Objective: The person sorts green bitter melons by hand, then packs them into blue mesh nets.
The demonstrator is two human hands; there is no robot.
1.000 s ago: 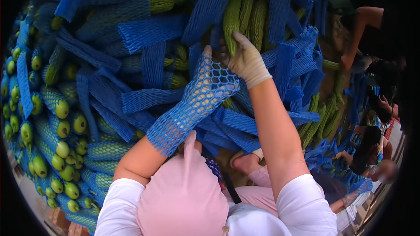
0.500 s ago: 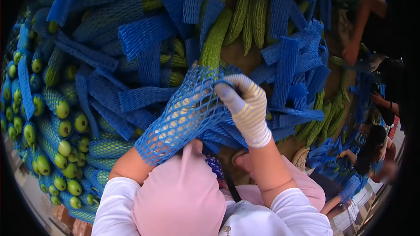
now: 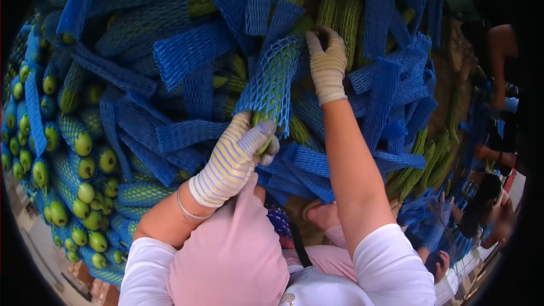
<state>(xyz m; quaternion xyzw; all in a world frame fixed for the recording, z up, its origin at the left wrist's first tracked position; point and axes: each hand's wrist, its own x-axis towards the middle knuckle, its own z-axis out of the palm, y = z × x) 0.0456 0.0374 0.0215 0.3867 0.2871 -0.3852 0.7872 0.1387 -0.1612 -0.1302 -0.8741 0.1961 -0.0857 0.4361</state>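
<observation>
A green bitter melon [image 3: 262, 118] lies inside a blue foam net sleeve [image 3: 275, 76], its near end sticking out at the bottom. My left hand [image 3: 235, 153], in a striped glove, is closed around that near end. At the far end of the sleeve, my right hand [image 3: 327, 68], gloved alike, has its thumb and fingers bent together at the net's edge. The fingertips partly hide what they pinch, and the melon's far tip is blurred there. Other bare bitter melons [image 3: 350, 20] lie just beyond my right hand.
Loose blue net sleeves [image 3: 378, 102] are strewn all around. Netted melons with round green ends [image 3: 83, 143] are stacked at the left. More bare bitter melons [image 3: 428, 161] lie to the right. Co-workers' arms [image 3: 501, 59] show at the right edge.
The net sleeve has moved off my left forearm and up over the bitter melon. My right hand has gone forward to its far end; my left hand now shows outside the net, on the near end.
</observation>
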